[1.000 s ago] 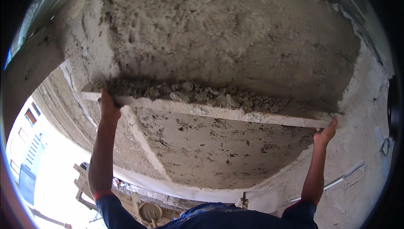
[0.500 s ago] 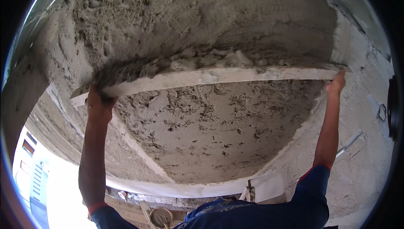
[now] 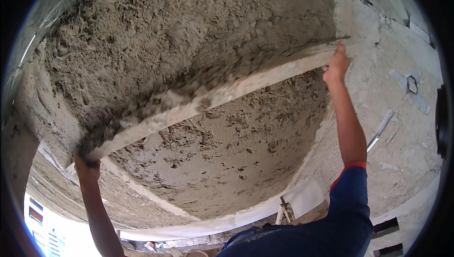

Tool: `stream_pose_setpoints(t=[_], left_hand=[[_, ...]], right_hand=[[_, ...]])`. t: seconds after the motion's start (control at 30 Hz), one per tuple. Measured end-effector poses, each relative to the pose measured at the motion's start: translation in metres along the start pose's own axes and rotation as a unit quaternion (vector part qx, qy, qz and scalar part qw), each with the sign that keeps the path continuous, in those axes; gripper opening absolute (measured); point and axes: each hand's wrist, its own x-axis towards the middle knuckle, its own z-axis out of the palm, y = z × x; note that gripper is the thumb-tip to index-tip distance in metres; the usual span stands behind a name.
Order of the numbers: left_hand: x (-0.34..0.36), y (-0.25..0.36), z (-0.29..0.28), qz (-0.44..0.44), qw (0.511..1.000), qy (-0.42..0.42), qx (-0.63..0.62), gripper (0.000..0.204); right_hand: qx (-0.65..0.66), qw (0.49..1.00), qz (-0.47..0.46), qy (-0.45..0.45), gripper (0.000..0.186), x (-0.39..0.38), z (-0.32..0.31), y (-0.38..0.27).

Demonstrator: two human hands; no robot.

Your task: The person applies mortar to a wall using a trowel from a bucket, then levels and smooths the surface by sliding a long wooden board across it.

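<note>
Across the plastered wall lies a long pale screed board [image 3: 255, 81], tilted with its right end higher. My left hand [image 3: 88, 169] is closed round its lower left end. Near the upper right end my right hand [image 3: 336, 65] grips it, thumb up along the edge. Loose wet mortar [image 3: 175, 97] is heaped along the board's upper side, thickest toward the left. Above the board the wet mortar surface [image 3: 189, 25] is rough and lumpy. Below it the plaster [image 3: 236, 148] is flatter, with many pits and gouges. The fingers behind the board are partly hidden.
Pale vertical strips border the mortar, one at the lower left [image 3: 146, 191] and one at the right [image 3: 307, 167]. A cross-shaped patch [image 3: 412, 86] and a light conduit [image 3: 379, 131] sit on the right wall. White sheeting [image 3: 302, 199] and a wooden stand [image 3: 284, 211] show below.
The screed board has gone from nearly level to a slant, its left end lower and its right end higher in view. Both hands keep their grip. The whole view has also shifted.
</note>
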Motion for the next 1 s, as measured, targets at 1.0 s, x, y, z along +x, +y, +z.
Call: stream_pose_setpoints(t=[1.0], left_hand=[[-0.057, -0.221, -0.111, -0.13, 0.986, -0.048, -0.095, 0.043]], right_hand=[[-0.008, 0.991, 0.127, -0.046, 0.034, -0.058, -0.177, 0.151]])
